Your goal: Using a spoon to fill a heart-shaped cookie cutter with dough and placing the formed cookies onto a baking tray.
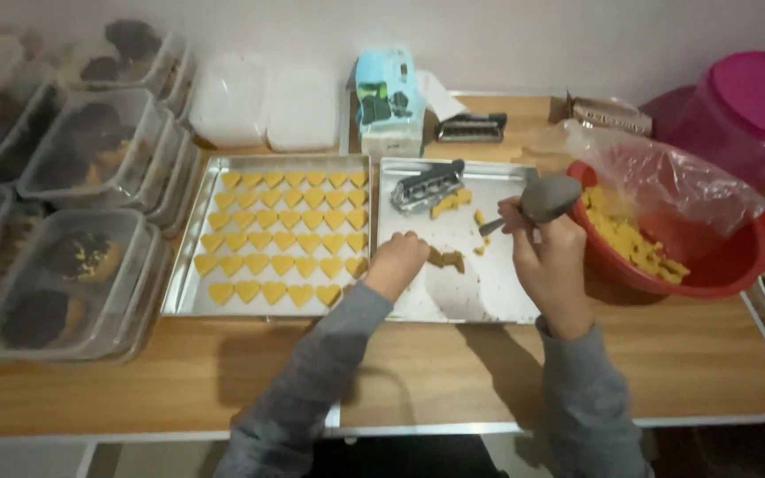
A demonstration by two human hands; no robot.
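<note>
While the right hand [549, 257] grips it, the knife [533, 205] points left, lying crosswise.

Two metal trays [189, 305], one red bowl [737, 265], two hands [396, 264].

Two shallow steel baking trays sit side by side on the wooden table [436, 372] before me. The left tray [181, 283] holds rows of yellow heart-shaped dough cut-outs [283, 232]. My left hand [396, 263] rests on the right tray [498, 301], beside small dough scraps [447, 258]; my right hand [549, 257] is above it, holding a grey-handled scraper [537, 202]. A metal cutter [425, 187] lies at that tray's far edge. Right of it stands a red plastic bowl [719, 265] of dough. Stacked clear plastic containers [73, 230] fill the left, possibly holding biscuits.
</note>
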